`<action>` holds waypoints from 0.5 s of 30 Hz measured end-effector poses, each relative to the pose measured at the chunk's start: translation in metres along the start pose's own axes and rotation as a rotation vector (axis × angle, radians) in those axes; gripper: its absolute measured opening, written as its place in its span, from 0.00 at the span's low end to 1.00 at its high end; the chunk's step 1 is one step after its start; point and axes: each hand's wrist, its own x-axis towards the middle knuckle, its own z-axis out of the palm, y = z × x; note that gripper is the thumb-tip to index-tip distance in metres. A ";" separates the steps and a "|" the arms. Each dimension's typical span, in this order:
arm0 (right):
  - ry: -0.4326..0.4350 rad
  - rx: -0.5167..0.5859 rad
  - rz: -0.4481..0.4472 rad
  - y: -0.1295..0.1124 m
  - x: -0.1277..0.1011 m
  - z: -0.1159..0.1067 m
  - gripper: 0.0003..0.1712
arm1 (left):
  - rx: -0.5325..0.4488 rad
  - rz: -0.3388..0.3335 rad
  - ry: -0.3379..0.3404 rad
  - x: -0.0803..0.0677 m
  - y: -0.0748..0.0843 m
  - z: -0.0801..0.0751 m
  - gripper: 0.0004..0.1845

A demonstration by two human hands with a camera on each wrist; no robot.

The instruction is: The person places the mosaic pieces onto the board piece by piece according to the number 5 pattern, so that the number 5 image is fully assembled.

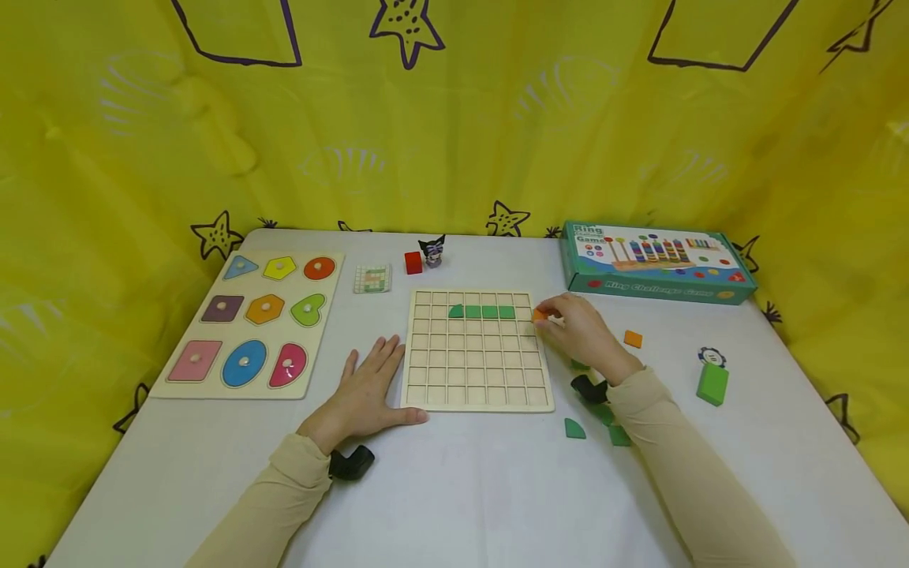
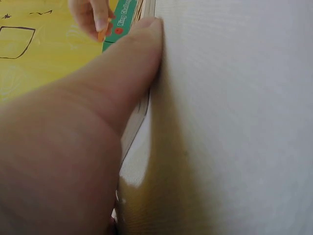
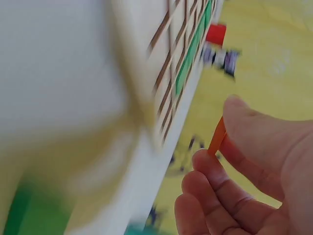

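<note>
A square wooden grid board (image 1: 497,377) lies in the middle of the white table. Several green tiles (image 1: 490,312) form a row in its upper part, the leftmost one rounded. At the board's upper right edge, my right hand (image 1: 585,331) pinches a small flat orange tile (image 3: 217,138) between thumb and fingertips, off the table in the right wrist view. My left hand (image 1: 365,394) rests with spread, straight fingers beside the board's left edge, thumb at the near left corner. That thumb (image 2: 132,58) fills much of the left wrist view.
Loose green tiles (image 1: 574,428) lie under and beside the right forearm. Further right are an orange tile (image 1: 634,338), a green block (image 1: 712,384) and a Ring Challenge Game box (image 1: 660,264). A shape puzzle (image 1: 248,323), pattern card (image 1: 372,278), red cube (image 1: 413,263) and figurine (image 1: 432,252) stand left and behind.
</note>
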 end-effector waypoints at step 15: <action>-0.127 -0.018 -0.112 -0.070 0.053 0.054 0.08 | 0.002 0.001 -0.010 0.001 0.000 0.000 0.65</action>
